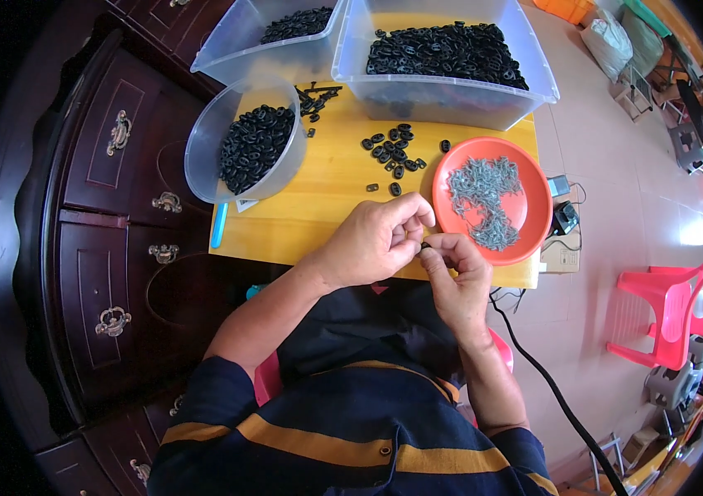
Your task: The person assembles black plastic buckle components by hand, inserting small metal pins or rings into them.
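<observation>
My two hands meet over the front edge of a yellow table (327,157). The thumb and fingertips of my right hand (457,281) pinch a small black oval plastic piece (426,245). Right beside it, my left hand (372,238) is closed with thumb and forefinger together; what it holds, if anything, is too small to make out. Close to the right hand sits an orange-red round dish (543,194) with many small silvery metal pieces (488,186) in two joined heaps. Loose black oval pieces (399,155) lie on the table beyond my hands.
Two translucent bins (451,103) (244,62) and a round tub (194,165) hold heaps of black pieces. A blue pen-like stick (218,225) lies at the table's left edge. Dark wooden drawers (112,207) stand left, a pink chair (666,306) right. A black cable (546,380) runs beside me.
</observation>
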Demonstrator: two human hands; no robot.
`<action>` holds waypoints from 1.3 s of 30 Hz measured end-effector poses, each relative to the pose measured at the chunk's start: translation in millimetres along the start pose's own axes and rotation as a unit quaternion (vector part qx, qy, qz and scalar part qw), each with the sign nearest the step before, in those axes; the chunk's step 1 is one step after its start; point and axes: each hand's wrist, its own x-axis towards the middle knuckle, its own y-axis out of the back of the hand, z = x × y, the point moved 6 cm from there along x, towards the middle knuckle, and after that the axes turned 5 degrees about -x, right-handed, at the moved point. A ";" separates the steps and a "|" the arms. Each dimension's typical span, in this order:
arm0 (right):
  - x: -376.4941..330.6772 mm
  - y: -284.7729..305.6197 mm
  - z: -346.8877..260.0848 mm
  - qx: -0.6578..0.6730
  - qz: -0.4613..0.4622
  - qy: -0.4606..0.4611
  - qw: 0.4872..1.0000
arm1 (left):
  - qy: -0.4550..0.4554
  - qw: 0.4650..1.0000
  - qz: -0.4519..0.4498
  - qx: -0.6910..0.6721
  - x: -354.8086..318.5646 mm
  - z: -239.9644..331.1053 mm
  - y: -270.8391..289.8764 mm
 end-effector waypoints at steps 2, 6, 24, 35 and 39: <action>-0.1 -1.6 0.0 0.010 -0.006 -0.001 1.000 | 0.008 1.000 0.002 -0.010 -2.4 -3.0 2.0; 0.1 -4.3 6.3 0.097 -0.044 -0.031 0.994 | 0.054 0.998 -0.010 -0.032 -9.2 -11.4 19.5; 2.3 -2.9 4.0 0.225 -0.067 -0.099 0.967 | -0.025 0.951 0.126 0.280 8.5 -49.7 47.1; 2.8 -2.8 4.0 0.234 -0.073 -0.103 0.964 | -0.042 0.939 0.074 0.333 23.2 -55.9 30.1; 2.2 -2.3 3.5 0.235 -0.074 -0.110 0.963 | -0.061 0.956 0.090 0.274 20.6 -50.1 31.1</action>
